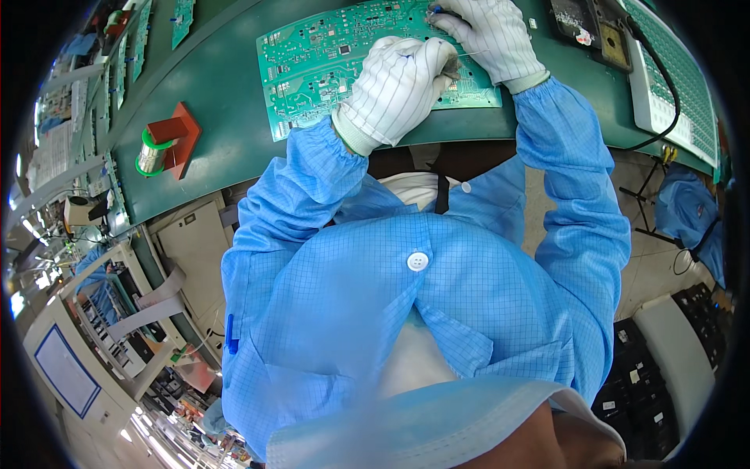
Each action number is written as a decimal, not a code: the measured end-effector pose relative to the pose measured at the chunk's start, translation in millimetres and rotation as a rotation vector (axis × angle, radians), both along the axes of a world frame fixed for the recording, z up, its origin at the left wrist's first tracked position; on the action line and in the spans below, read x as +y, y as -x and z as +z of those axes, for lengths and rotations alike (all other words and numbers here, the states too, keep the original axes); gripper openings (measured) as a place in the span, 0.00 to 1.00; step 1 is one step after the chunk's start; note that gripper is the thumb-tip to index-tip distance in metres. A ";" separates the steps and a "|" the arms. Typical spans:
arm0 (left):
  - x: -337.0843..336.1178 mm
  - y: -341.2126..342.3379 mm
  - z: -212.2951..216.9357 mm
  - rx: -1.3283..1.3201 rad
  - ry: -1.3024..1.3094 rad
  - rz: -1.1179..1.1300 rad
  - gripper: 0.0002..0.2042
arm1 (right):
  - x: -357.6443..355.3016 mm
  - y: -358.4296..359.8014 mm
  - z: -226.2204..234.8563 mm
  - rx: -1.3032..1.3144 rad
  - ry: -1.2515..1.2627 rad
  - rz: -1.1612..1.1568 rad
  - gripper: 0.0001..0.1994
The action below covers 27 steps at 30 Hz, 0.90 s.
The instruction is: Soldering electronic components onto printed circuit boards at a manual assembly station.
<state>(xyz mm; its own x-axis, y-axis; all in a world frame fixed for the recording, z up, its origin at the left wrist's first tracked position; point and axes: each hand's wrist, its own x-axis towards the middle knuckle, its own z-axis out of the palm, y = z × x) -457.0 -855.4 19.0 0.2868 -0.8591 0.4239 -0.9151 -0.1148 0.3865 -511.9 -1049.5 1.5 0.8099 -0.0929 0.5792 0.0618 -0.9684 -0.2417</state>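
Note:
A large green circuit board [301,55] lies on the green table mat under both my hands, which wear white striped gloves. My left hand [397,92] is closed over the board's near middle, its thumb and fingers pinched together. A thin pale wire [473,53] sticks out of that pinch toward the right hand. Farther back, at the board's right part, is my right hand [491,37], with its fingers curled in. Something small and dark shows at its fingertips by the top edge, too hidden to name.
On the left stands a spool of silvery wire [151,156] on a red-brown holder [183,141]. At the back right are a dark tray-like stand [598,31], a black cable [664,74] and a white-framed green panel [680,86]. More boards [182,19] stand at the far left.

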 end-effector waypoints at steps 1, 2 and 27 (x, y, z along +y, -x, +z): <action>-0.4 0.6 -0.8 -0.008 0.003 -0.003 0.12 | -0.1 0.0 -1.0 0.000 0.000 -0.004 0.11; -0.6 1.0 -1.5 -0.018 -0.001 -0.004 0.12 | -0.2 0.1 -1.9 0.000 0.000 -0.007 0.11; -0.8 -0.2 -1.5 -0.164 0.054 -0.071 0.11 | -1.8 0.4 -5.3 -0.003 0.029 -0.022 0.11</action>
